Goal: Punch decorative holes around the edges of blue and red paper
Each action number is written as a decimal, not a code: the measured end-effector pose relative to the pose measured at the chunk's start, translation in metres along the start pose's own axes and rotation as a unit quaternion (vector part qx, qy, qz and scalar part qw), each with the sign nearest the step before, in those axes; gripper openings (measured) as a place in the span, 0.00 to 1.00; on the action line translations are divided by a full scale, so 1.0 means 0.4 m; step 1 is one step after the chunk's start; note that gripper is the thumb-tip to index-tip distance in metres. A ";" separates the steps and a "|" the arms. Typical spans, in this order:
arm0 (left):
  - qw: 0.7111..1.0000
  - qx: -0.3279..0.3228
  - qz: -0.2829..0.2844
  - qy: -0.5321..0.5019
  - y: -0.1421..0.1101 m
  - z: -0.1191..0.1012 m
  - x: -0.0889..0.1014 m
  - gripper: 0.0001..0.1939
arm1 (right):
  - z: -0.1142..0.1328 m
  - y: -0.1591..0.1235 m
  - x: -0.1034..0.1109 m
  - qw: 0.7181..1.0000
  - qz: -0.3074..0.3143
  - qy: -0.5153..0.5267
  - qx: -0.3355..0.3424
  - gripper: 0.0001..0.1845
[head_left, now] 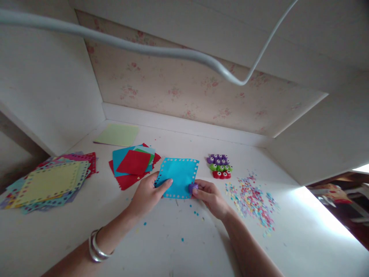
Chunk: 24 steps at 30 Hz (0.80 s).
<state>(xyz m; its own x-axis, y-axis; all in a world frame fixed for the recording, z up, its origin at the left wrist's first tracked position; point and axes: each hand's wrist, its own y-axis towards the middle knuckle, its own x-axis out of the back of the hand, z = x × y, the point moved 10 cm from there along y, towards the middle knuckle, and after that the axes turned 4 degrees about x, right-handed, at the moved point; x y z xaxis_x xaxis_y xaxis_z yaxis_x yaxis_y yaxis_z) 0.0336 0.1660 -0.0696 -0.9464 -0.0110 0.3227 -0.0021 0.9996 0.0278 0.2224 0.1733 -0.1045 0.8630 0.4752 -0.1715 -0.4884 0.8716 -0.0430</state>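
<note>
L hand [147, 193] clamped on blue sheet [179, 175], thumb on top; R hand [211, 197] closed on purple punch [192, 187] at sheet's lower R corner, R of L grip. Best hold sheet flat btwn grips, punch square to edge, spacing even w/ nearby holes [196, 166].

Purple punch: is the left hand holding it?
No, the right hand holds the purple punch at a corner of the blue sheet, while the left hand holds its left side.

I register a blue sheet [178, 177] with a border of punched holes, a purple punch [193, 187], multicoloured confetti [256, 196], and pink-flowered beige wallpaper [175, 91].
</note>
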 end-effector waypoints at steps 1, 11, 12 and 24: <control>1.000 -0.002 -0.001 -0.002 -0.001 -0.001 0.000 0.15 | 0.000 0.000 0.000 1.000 -0.007 0.008 0.001 0.14; 1.000 -0.007 -0.008 -0.019 0.004 -0.004 0.001 0.14 | 0.006 -0.002 -0.003 1.000 -0.018 0.014 0.020 0.12; 1.000 -0.009 -0.007 -0.022 0.004 -0.004 0.000 0.14 | 0.007 -0.001 -0.003 0.999 -0.019 0.015 0.023 0.12; 1.000 -0.008 -0.001 -0.026 -0.001 -0.002 -0.001 0.13 | 0.000 -0.005 0.009 0.999 -0.040 -0.003 0.036 0.11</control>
<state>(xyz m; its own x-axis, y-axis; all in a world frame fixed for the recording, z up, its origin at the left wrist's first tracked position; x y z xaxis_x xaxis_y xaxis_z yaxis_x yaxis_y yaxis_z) 0.0342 0.1657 -0.0689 -0.9618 -0.0120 0.2733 -0.0002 0.9991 0.0434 0.2267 0.1733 -0.1051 0.9001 0.4039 -0.1635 -0.4071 0.9132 0.0145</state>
